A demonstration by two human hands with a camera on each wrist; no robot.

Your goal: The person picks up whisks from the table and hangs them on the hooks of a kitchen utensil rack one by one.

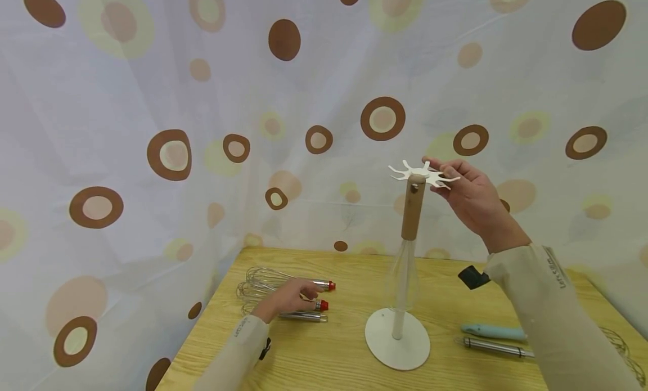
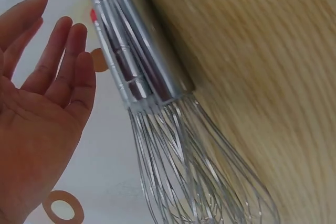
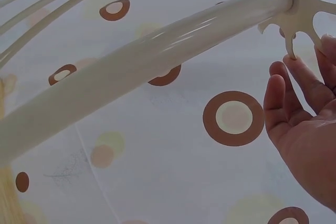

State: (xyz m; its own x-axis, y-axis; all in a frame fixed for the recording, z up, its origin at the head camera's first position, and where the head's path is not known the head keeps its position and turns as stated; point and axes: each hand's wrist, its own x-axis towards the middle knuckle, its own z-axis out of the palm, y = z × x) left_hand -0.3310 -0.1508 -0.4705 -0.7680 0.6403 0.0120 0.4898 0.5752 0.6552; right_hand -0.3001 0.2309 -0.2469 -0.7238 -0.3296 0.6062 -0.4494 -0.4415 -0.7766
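A white utensil stand (image 1: 397, 351) with a round base, a pole and a crown of hooks stands on the table. From a hook on its near side hangs a whisk with a wooden handle (image 1: 413, 211), its wires in front of the pole. My right hand (image 1: 471, 194) pinches the hook crown (image 3: 294, 11) at its right side between thumb and fingers. My left hand (image 1: 291, 297), fingers loosely bent and holding nothing, is over several metal whisks (image 2: 142, 51) lying side by side at the left. Two of them have red handle ends.
On the right of the table lie a light blue handle (image 1: 493, 331) and a metal-handled utensil (image 1: 493, 346), partly behind my right sleeve. Whisk wires (image 1: 620, 346) show at the right edge. A dotted curtain (image 1: 324, 76) hangs behind the wooden table (image 1: 334, 357).
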